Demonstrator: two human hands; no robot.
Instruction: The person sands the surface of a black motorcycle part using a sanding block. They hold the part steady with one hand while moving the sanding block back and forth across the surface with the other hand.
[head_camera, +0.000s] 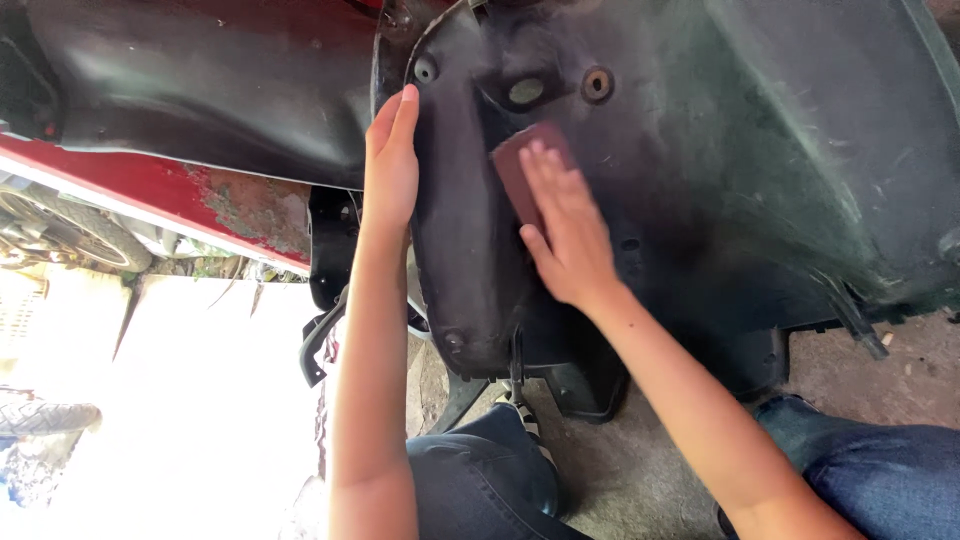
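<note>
A large black plastic body panel (720, 170) stands upright in front of me, with round holes near its top. My left hand (390, 165) grips the panel's left edge, fingers pointing up. My right hand (565, 235) lies flat on the panel's face and presses a dark red sanding sheet (520, 160) against it. The sheet shows above and left of my fingers; the rest is hidden under my palm.
A red, rust-spotted vehicle panel (200, 200) runs along the left behind the black panel. A wheel (70, 235) lies at far left. My knees in blue jeans (880, 470) sit low in view on a concrete floor (640, 470). Bright sunlit ground fills the lower left.
</note>
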